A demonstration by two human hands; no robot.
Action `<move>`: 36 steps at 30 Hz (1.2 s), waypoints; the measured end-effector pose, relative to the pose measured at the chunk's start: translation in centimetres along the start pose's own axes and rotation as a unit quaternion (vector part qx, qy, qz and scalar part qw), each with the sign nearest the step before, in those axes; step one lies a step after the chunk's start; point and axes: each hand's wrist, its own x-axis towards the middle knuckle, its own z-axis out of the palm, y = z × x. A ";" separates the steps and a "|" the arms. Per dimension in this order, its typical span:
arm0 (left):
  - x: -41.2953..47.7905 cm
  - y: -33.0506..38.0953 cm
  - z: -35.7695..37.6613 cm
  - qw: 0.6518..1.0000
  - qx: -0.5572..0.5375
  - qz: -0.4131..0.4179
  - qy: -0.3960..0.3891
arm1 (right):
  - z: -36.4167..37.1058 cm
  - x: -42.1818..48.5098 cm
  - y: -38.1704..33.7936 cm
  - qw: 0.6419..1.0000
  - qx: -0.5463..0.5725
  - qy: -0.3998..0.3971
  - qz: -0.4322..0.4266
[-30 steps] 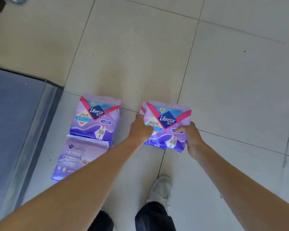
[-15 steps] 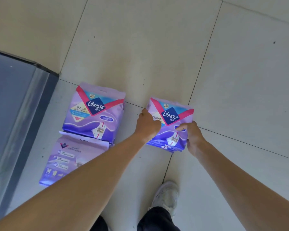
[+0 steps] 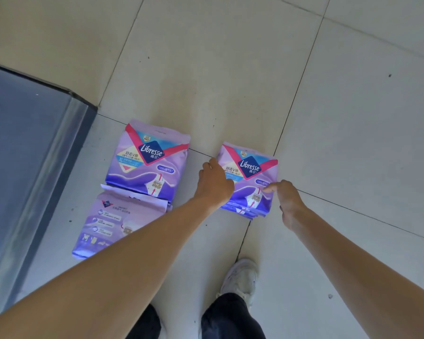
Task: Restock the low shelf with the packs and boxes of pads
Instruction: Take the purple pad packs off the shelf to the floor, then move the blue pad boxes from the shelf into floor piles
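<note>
A stack of purple Libresse pad packs rests on the tiled floor ahead of me. My left hand is closed on its left edge. My right hand pinches its lower right side, fingertips on the front face. To the left lies another Libresse pack, front up. A third pack lies back side up just below it, partly hidden by my left forearm. The grey low shelf fills the left edge.
The shelf's metal front lip runs diagonally close beside the two left packs. My white shoe and dark trouser legs are directly below the stack. Pale floor tiles stretch ahead and to the right.
Both hands have stayed on the right stack, which has come down flatter on the floor. My right hand's hold has eased from a full grip to the fingertips. The view has shifted slightly.
</note>
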 end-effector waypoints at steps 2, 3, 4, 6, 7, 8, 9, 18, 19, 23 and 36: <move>-1.9 0.4 -1.7 0.999 0.027 0.022 0.004 | -0.6 -2.8 -1.1 0.998 -0.054 0.003 -0.020; -3.0 0.7 -2.8 0.998 0.045 0.037 0.008 | -0.9 -4.3 -1.7 0.995 -0.084 0.005 -0.043; -4.1 1.0 -4.1 0.996 0.067 0.056 0.010 | -1.1 -6.0 -2.5 0.990 -0.120 0.011 -0.070; -6.4 1.7 -7.2 0.989 0.104 0.099 0.013 | -1.2 -9.6 -4.5 0.970 -0.210 0.019 -0.122; -7.7 2.1 -8.9 0.987 0.115 0.115 0.016 | -1.1 -11.2 -5.6 0.957 -0.250 0.021 -0.144; -8.9 2.6 -10.7 0.984 0.122 0.126 0.021 | -1.0 -12.9 -6.8 0.946 -0.281 0.021 -0.161; -10.0 3.0 -12.6 0.982 0.128 0.133 0.028 | -0.8 -14.5 -8.1 0.935 -0.307 0.021 -0.175; -23.5 3.7 -30.7 0.987 0.086 0.074 0.116 | 5.4 -31.8 -20.1 0.725 -0.577 0.039 -0.375; -25.3 2.9 -32.3 0.988 0.075 0.062 0.123 | 6.8 -34.0 -21.2 0.701 -0.594 0.038 -0.393; -31.9 -1.9 -37.9 0.987 0.029 -0.016 0.158 | 12.9 -42.7 -25.3 0.606 -0.632 0.012 -0.482; -51.9 -22.0 -43.2 0.880 -0.130 -0.278 0.363 | 34.0 -65.6 -16.7 0.458 -0.605 -0.253 -0.600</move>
